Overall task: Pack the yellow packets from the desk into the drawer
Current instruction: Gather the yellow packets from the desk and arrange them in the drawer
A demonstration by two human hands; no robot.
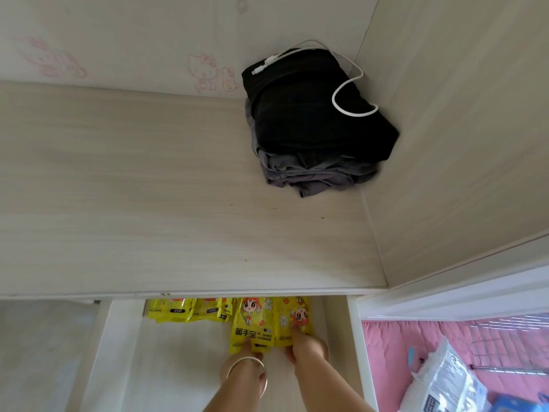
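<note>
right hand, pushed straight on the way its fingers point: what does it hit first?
The right hand already touches the yellow hand-warmer packets in the white open drawer; further on they run under the pale wooden desk. Depth there is hidden.
</note>
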